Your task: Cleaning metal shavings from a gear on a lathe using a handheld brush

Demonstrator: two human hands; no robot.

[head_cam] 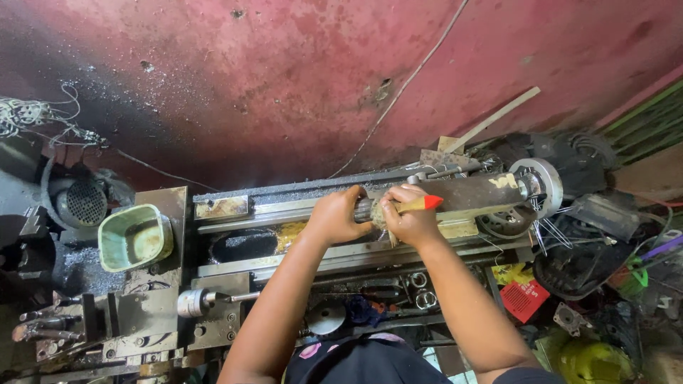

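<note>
Left hand (340, 217) fingers wrapped round horizontal shaft (364, 209), right hand (409, 217) gripping brush (416, 205), red handle-tip pointing right

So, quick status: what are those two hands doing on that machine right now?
Left hand gripping the metal bar on the lathe bed. Right hand holding a red-tipped brush against it. Nothing blocking.

Dim workshop light, sharp centre, dark shadowed left edge, wide-angle bending.

Green plastic tub (134, 237) on the lathe's left, red box (524, 299) lower right — pink stained wall (284, 78), grey pulley wheel (542, 181)
</note>
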